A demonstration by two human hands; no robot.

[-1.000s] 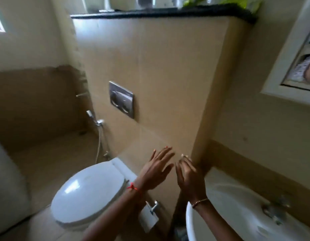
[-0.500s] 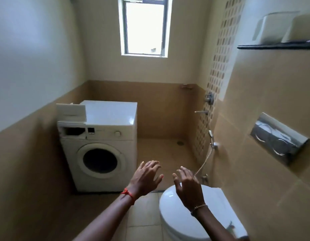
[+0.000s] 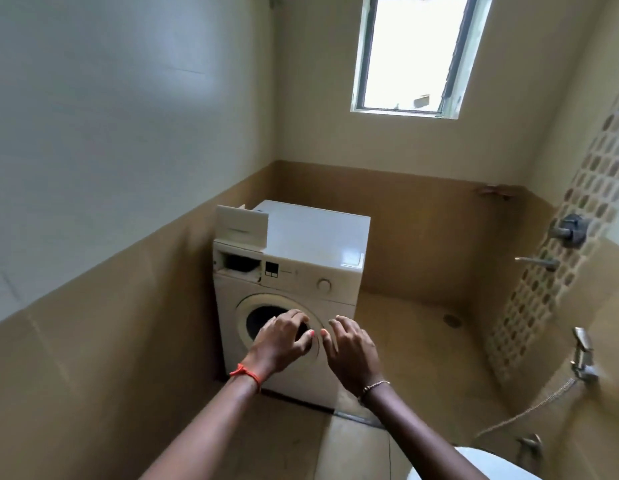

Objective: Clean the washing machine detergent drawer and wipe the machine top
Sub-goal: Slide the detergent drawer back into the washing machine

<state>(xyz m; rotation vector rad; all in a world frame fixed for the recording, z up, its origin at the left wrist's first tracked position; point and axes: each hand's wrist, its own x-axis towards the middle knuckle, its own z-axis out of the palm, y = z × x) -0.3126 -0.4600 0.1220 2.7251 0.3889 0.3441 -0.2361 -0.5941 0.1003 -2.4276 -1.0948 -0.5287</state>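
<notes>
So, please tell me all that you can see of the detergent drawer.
The detergent drawer is white, plastic by its look, and out of its slot, which gapes dark below. It sits on the left front corner of the washing machine top, front panel facing the camera. Nothing else touches it.

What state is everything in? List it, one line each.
Detergent drawer: pulled out, standing on the machine top.
Drawer slot: open, without its drawer.
Porthole door: shut.
Left hand: open, holding nothing.
Right hand: open, holding nothing.
</notes>
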